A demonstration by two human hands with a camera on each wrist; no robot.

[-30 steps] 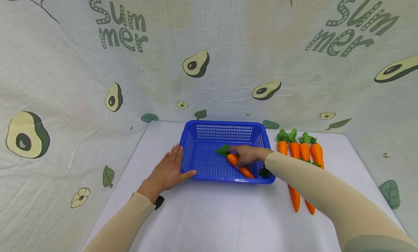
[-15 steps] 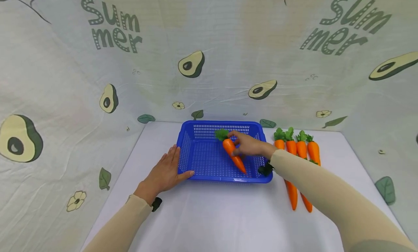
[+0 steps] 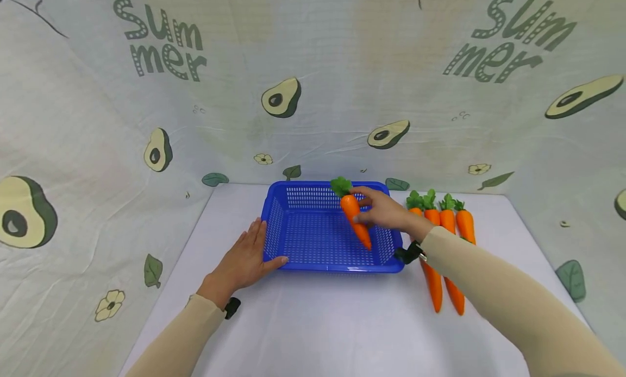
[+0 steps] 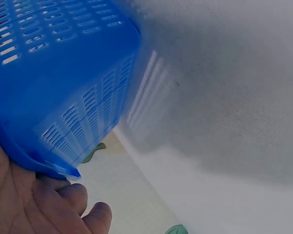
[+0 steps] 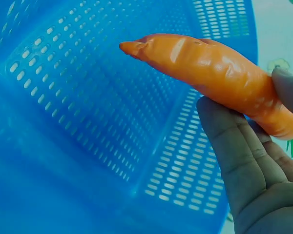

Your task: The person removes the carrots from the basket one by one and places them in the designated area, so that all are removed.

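Observation:
My right hand pinches an orange toy carrot with green leaves, holding it over the right part of a blue plastic basket. In the right wrist view the carrot lies between thumb and fingers, its tip pointing left above the basket's slotted floor. My left hand rests flat against the basket's left rim, fingers straight and thumb along the front corner. The left wrist view shows that palm at the rim and the basket's outer wall.
Several more carrots lie in rows on the white table right of the basket, partly hidden under the right forearm. A cloth printed with avocados hangs behind and at the sides. Dark straps with small devices sit on the wrists.
The right hand has lifted the carrot from the basket floor, up and slightly back, and the carrot now stands steeper. The left hand stays at the basket's rim.

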